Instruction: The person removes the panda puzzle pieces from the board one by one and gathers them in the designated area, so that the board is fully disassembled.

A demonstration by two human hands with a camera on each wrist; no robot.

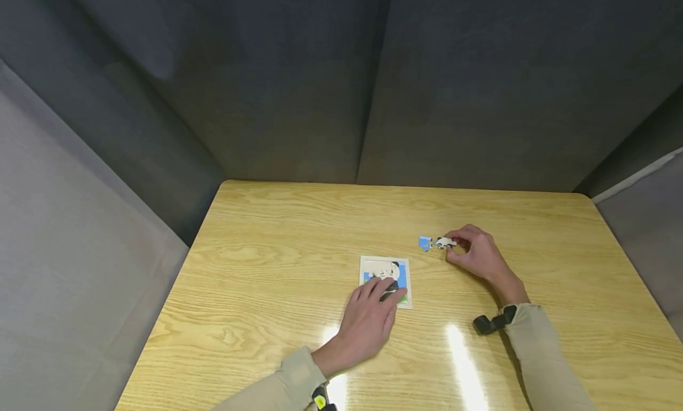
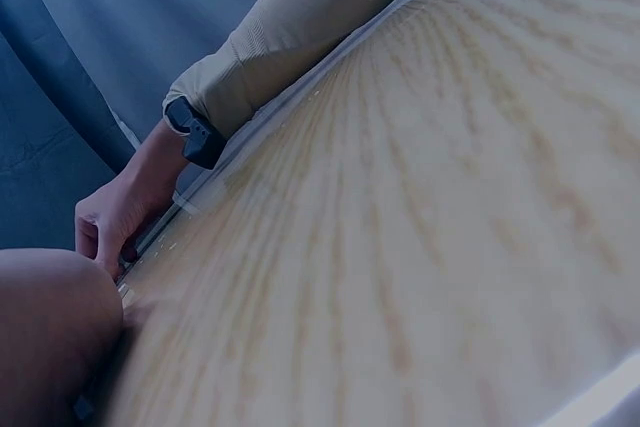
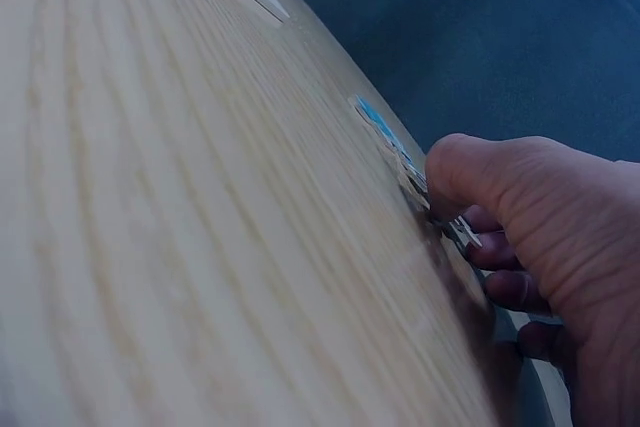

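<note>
Left hand [image 1: 368, 322] rests flat on puzzle board [image 1: 385, 279]; right hand [image 1: 478, 254] pinches puzzle piece [image 1: 436, 243]

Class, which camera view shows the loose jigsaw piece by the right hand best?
The head view: the jigsaw piece shows whole, flat on the table, pinched by the right hand. The right wrist view shows it edge-on, partly behind the thumb. The left wrist view hardly shows it.

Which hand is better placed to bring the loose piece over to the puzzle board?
Right. The right hand already pinches the loose piece on the table. The left hand lies with straight fingers on the board, probably steadying it.
</note>
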